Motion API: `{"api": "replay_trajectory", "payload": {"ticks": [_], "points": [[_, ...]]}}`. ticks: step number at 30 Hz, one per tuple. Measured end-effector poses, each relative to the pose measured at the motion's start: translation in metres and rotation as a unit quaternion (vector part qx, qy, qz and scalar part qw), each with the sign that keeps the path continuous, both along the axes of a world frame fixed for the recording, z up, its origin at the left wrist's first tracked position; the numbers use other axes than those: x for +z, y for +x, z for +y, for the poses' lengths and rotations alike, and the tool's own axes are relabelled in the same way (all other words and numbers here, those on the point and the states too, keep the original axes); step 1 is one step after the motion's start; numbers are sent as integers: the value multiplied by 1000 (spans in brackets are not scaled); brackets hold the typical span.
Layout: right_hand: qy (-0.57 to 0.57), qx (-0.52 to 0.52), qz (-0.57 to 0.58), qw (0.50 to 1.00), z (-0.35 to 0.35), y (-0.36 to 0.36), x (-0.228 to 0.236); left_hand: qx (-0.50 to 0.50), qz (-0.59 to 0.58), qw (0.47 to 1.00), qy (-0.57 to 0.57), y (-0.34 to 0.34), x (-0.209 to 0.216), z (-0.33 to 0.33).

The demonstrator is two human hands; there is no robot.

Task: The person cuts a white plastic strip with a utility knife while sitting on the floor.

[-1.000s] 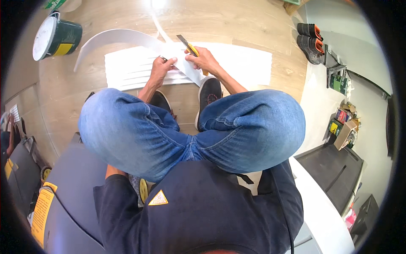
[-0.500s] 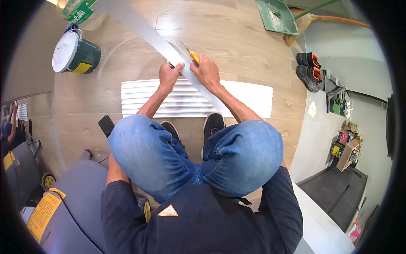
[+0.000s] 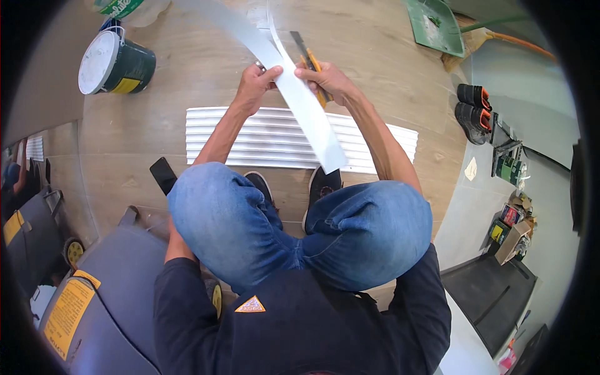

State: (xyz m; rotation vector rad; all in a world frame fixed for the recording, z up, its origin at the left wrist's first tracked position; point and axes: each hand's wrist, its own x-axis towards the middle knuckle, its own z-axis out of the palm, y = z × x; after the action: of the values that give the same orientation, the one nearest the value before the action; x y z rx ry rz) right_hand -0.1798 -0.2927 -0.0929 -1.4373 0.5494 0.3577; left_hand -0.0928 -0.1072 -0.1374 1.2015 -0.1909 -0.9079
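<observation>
A long white strip (image 3: 309,115) slants from the upper left down to its free end above my right shoe. My left hand (image 3: 251,87) is closed on its left edge, thumb on top; a small metallic piece shows at the fingers, too little to name. My right hand (image 3: 331,81) is closed around a yellow utility knife (image 3: 314,65) with a dark blade pointing away from me. Its thumb also touches the strip's right edge. A narrow white sliver (image 3: 273,28) curves away from the strip beyond the hands.
A white ribbed panel (image 3: 250,140) lies on the wood-look floor before my shoes. A lidded bucket (image 3: 134,67) stands left, with a phone (image 3: 163,175) nearer me. A grey wheeled machine (image 3: 115,269) is at lower left. Boots (image 3: 473,112) and a green dustpan (image 3: 435,28) are right.
Both hands have moved farther from me, the right one also rightward. The strip has shifted, with its near end now over my right shoe. The sliver now bends visibly away from it.
</observation>
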Motion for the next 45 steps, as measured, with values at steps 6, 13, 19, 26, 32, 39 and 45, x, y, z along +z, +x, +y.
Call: {"api": "replay_trajectory", "payload": {"ticks": [6, 13, 19, 26, 32, 39, 45], "points": [[-182, 40, -55, 981, -25, 23, -22, 90, 29, 995, 29, 6, -26, -15], [-384, 91, -68, 916, -18, 41, -59, 150, 108, 981, 67, 33, -81, -11], [-415, 160, -107, 889, 11, 29, -93, 244, 123, 961, 31, 33, -111, -14], [-450, 137, -96, 877, 14, 32, -109, 242, 2, 945, 221, 33, -71, 15], [-381, 153, -47, 911, 12, 38, -96, 145, -601, 723, 308, 62, -67, 28], [-364, 204, -64, 907, 6, 49, -76, 58, -506, 766, 392, 88, -81, 17], [-393, 265, -69, 878, 11, 64, -68, 9, -413, 805, 425, 106, -74, 14]]}}
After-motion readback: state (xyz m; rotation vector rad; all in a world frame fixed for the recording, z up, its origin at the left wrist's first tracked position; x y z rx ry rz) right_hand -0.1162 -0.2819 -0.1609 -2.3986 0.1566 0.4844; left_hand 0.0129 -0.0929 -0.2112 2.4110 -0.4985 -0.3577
